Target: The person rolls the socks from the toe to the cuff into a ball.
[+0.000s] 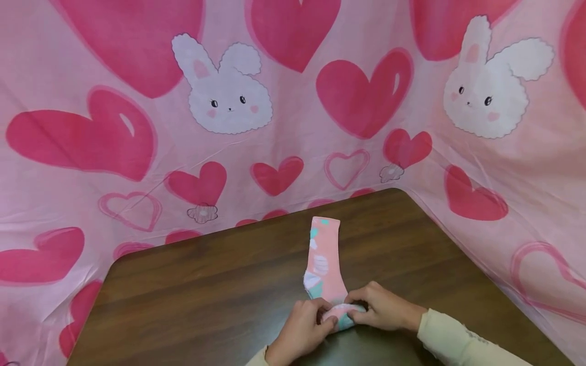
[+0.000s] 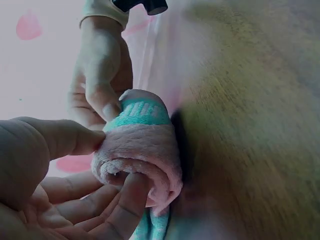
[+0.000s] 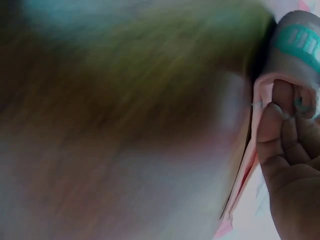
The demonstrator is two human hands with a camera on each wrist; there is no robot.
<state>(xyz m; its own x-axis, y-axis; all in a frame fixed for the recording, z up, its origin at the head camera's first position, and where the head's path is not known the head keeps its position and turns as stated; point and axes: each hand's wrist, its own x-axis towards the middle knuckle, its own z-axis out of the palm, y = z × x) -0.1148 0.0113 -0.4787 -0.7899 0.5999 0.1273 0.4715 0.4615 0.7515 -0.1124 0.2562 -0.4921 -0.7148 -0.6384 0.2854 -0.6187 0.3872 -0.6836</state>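
the pink sock (image 1: 326, 269) lies on the worktop (image 1: 197, 295), cuff towards 12 o'clock, rolled end towards 6. at the roll's 9 o'clock, the left hand (image 1: 302, 325) grasps it, grip half-curled, thumb outside; at 3 o'clock, the right hand (image 1: 384, 306) pinches the opposite end, fabric filling its grip.

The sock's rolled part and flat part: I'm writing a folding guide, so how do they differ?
The rolled part is wound into a compact coil, while the flat part lies long on the table. The left hand and right hand hold the rolled part; most of the flat part lies beyond them. Both show pink fabric with teal and white markings.
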